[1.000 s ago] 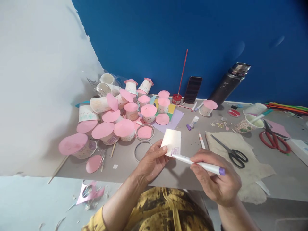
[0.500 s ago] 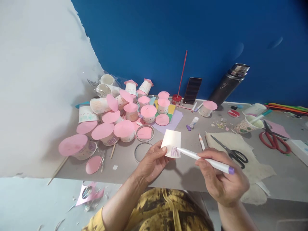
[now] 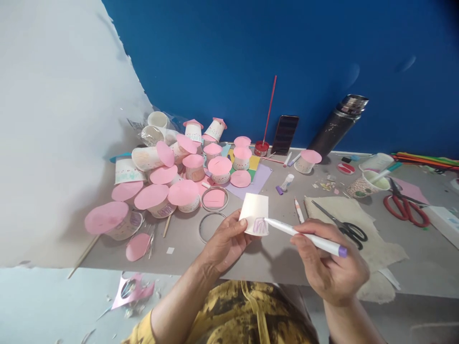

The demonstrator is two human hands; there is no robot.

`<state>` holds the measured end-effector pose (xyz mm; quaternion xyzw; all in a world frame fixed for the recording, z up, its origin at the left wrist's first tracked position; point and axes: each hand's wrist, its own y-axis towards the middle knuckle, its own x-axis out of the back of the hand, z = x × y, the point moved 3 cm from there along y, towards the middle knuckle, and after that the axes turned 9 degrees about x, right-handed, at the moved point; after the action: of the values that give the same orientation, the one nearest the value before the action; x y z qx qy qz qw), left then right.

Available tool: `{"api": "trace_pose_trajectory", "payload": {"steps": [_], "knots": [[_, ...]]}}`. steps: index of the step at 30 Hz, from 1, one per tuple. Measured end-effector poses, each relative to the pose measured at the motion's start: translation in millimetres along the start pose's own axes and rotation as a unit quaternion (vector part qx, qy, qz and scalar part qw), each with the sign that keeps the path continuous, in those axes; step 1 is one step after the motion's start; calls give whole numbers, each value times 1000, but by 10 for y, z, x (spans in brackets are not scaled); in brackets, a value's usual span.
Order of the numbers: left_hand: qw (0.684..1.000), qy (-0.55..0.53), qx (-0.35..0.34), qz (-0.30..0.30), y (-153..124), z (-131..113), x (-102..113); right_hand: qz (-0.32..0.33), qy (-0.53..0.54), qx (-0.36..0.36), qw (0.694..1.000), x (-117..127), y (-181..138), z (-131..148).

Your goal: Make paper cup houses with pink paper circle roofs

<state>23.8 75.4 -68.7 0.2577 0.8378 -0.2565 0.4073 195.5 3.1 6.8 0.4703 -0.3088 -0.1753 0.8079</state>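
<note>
A white paper cup [image 3: 254,206] is held upside down near the table's front edge by my left hand [image 3: 229,239], whose thumb presses on its side. Purple scribbled lines mark the cup near its rim. In my right hand [image 3: 330,263] a white marker [image 3: 304,239] with a purple end lies between thumb and fingers. Its tip meets the cup at the right side of the purple lines. Just behind the cup, a marker [image 3: 299,210] with an orange tip lies on the table.
Several paper cups with pink paper discs [image 3: 151,196] crowd the left. Black-handled scissors [image 3: 344,224] lie on a cloth [image 3: 373,243] at right, with red-handled scissors [image 3: 405,205] beyond. A phone [image 3: 285,134] and a dark flask [image 3: 337,125] lean on the blue wall. Tape rings [image 3: 201,228] lie left of my hand.
The purple lines on the cup have grown slightly towards the right, with the marker tip still at their edge. The whole view has shifted a little; both hands keep their holds.
</note>
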Motion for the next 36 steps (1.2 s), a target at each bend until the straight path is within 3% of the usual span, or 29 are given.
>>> {"api": "trace_pose_trajectory", "payload": {"steps": [10,22,36], "knots": [[1000,13,1,4,-4,-10,-8,24,23,16,999,-56,69,63],[1000,-13,13,-5,-17,5,0,-33,13,-11,999,59,-84,-20],[1000,-23,17,7,-16,4,4,-14,9,-10,1000,53,-46,2]]}}
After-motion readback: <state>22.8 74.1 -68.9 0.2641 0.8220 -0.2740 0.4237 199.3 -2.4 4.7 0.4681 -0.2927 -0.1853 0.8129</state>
